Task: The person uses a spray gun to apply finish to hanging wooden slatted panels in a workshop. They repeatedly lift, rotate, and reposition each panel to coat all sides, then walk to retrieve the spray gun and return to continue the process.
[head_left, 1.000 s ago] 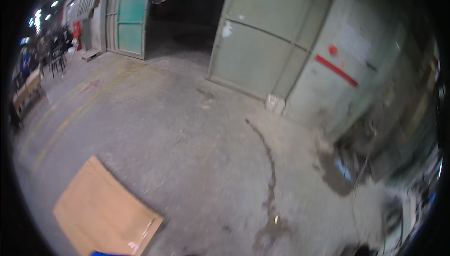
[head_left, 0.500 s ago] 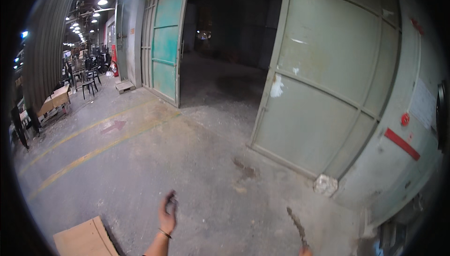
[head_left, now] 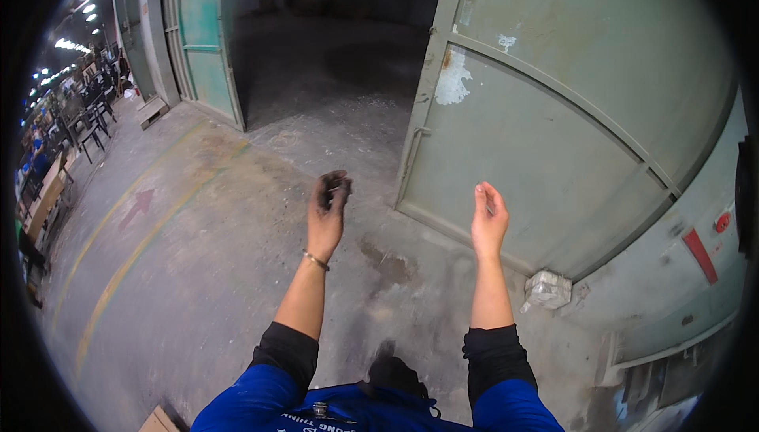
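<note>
Both my arms reach forward over the concrete floor, in blue sleeves with black cuffs. My left hand [head_left: 327,215] is raised, its fingers darkly smudged and loosely curved, with a gap to the thumb. Nothing shows in it, and a thin bracelet [head_left: 315,260] circles the wrist. To the right, my right hand [head_left: 489,218] is held up at much the same height. Its fingers bend softly toward the thumb without closing, and it looks bare. Behind it in the picture stands a large grey-green metal door [head_left: 545,132]; I see no contact with it.
A dark doorway [head_left: 332,60] gapes between that door and a teal door panel [head_left: 198,21]. A whitish block [head_left: 547,290] sits at the grey-green door's foot. Yellow lines [head_left: 130,270] cross the floor. Cardboard [head_left: 160,422] pokes in at lower left; chairs [head_left: 91,128] stand far left.
The view has moved closer to the doorway and tilted down. Both hands have come up into view; the right was barely showing at the lower edge before.
</note>
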The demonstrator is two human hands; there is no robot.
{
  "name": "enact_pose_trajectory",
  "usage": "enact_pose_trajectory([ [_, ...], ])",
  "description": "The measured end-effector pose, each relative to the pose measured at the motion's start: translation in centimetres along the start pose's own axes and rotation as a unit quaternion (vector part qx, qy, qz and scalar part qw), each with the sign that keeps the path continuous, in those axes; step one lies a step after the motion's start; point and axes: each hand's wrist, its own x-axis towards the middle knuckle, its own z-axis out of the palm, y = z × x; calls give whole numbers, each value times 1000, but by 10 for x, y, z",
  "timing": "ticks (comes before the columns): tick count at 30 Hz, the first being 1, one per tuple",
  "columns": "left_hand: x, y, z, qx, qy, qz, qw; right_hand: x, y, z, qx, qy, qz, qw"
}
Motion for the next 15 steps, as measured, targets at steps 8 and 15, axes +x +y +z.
enact_pose_trajectory([
  [8, 280, -188, 134, -35, -38, -76, 996, 269, 167, 152, 12, -5, 46, 999],
  [15, 519, -291, 192, -9, -59, -99, 993, 470, 220, 308, 51, -21, 33, 998],
])
